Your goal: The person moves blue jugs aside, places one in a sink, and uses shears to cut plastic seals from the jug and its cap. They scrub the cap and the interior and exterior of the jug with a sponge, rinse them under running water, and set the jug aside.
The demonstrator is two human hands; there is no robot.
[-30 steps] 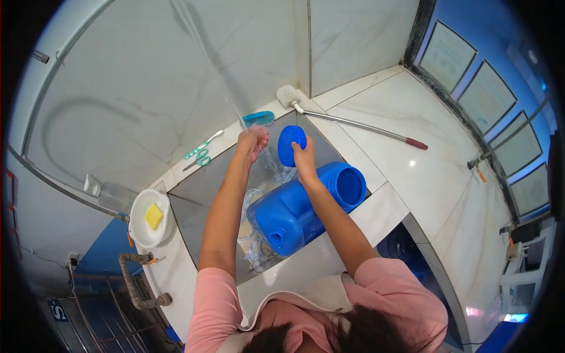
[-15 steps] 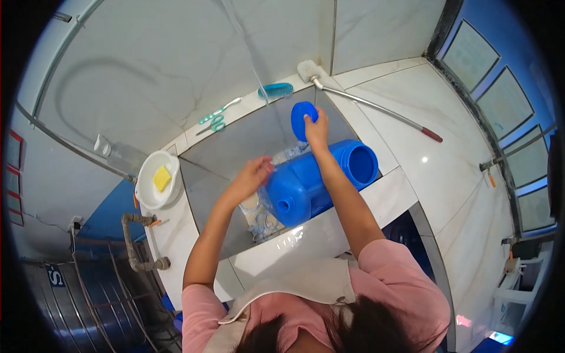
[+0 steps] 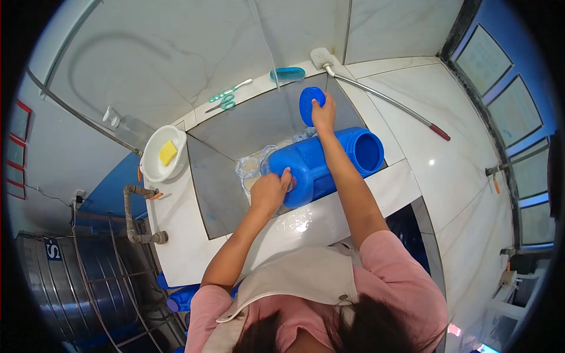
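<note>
A large blue container (image 3: pixel 306 159) lies on its side over the sink (image 3: pixel 220 170), its wide mouth open toward the right. At its left end, my left hand (image 3: pixel 271 191) presses against the small spout, with fingers closed round that spot; the fingertips are partly hidden. Above the container, my right hand (image 3: pixel 322 113) holds a round blue lid (image 3: pixel 311 106) between thumb and fingers. Clear crumpled plastic (image 3: pixel 250 167) lies in the sink, left of the container.
A white basin (image 3: pixel 151 154) with a yellow sponge (image 3: pixel 168 153) stands left. Scissors (image 3: pixel 227 102), a toothbrush-like brush (image 3: pixel 235 89) and a teal brush (image 3: pixel 288 74) lie on the back ledge. A long-handled brush (image 3: pixel 382 94) rests behind right. A hose (image 3: pixel 265 41) hangs above.
My left hand has moved from beside the container onto its spout end. The lid is still in my right hand. The whole view has shifted slightly.
</note>
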